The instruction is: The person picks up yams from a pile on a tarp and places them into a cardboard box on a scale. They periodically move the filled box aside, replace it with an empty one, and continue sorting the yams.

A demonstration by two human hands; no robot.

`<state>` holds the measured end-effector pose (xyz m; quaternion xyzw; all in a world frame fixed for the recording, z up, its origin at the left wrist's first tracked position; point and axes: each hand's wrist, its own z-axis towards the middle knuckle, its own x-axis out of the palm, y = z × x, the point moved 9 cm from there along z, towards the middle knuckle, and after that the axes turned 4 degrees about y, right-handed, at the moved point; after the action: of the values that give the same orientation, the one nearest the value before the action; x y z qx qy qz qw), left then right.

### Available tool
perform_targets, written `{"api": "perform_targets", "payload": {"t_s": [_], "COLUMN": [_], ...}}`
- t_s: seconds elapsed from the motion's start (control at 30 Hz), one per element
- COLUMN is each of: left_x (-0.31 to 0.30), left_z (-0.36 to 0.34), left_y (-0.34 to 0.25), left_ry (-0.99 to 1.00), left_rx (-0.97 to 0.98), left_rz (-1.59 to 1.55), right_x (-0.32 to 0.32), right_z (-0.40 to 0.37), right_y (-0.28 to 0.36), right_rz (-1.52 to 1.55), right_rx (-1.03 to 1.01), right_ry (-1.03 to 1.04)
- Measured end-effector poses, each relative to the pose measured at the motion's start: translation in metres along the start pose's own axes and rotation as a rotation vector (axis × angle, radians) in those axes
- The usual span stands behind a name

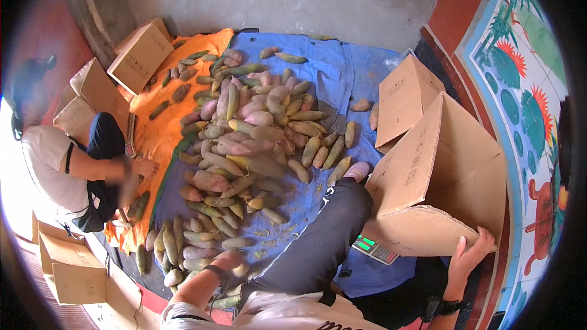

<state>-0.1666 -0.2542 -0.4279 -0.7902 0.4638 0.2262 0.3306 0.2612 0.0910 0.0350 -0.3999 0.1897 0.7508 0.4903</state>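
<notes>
My left hand (228, 260) reaches down at the near edge of a heap of long green and pinkish radishes (235, 146). Its fingers are curled, and the pale end of a radish (241, 269) shows right beneath them. On the right, my right hand (472, 253) grips the near edge of an open cardboard box (400, 174), thumb on the outer side. The box tilts over a scale (374, 249) with lit green displays, which sits partly under it beside my leg.
Blue sheeting (330, 64) and an orange sheet (160, 88) lie under the heap. A person (58, 165) crouches at left among several cardboard boxes (142, 55). Another box (406, 98) stands beyond mine, near the painted tile wall (520, 79). My bent leg (312, 238) crosses the middle.
</notes>
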Motion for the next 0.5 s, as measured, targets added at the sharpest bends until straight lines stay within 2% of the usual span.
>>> {"api": "perform_targets", "payload": {"t_s": [0.03, 0.1, 0.13, 0.2, 0.23, 0.3, 0.33, 0.4, 0.43, 0.5], "left_x": [-0.001, -0.015, -0.016, -0.053, -0.064, -0.151, -0.173, -0.196, -0.209, -0.220], "left_z": [0.007, 0.034, 0.052, 0.068, 0.073, 0.042, 0.037, 0.031, 0.029, 0.031], "left_y": [0.003, -0.002, 0.002, 0.032, 0.027, -0.025, -0.039, -0.023, -0.030, -0.041], "left_ry": [-0.001, -0.191, -0.190, -0.495, -0.496, -0.628, -0.630, -0.655, -0.656, -0.599], "left_rx": [0.000, 0.141, 0.146, -0.164, -0.157, 0.003, 0.007, -0.140, -0.141, -0.023], "left_rz": [0.005, 0.307, 0.312, -0.133, -0.132, -0.017, -0.015, -0.887, -0.885, -1.511], "right_x": [0.000, -0.001, -0.002, -0.003, -0.004, -0.004, -0.003, -0.002, -0.002, -0.003], "right_z": [0.000, 0.001, 0.001, 0.000, 0.000, 0.000, 0.000, 0.001, 0.000, 0.001], "right_y": [0.000, 0.002, 0.003, 0.004, 0.005, 0.005, 0.004, 0.004, 0.005, 0.006], "right_rz": [0.001, 0.012, 0.023, 0.019, 0.019, 0.014, 0.016, 0.005, -0.003, 0.004], "right_rx": [-0.010, -0.014, -0.023, -0.019, -0.020, -0.015, -0.012, -0.020, -0.032, -0.035], "right_ry": [-0.010, -0.017, -0.021, -0.023, -0.026, -0.018, -0.009, -0.019, -0.023, -0.025]}}
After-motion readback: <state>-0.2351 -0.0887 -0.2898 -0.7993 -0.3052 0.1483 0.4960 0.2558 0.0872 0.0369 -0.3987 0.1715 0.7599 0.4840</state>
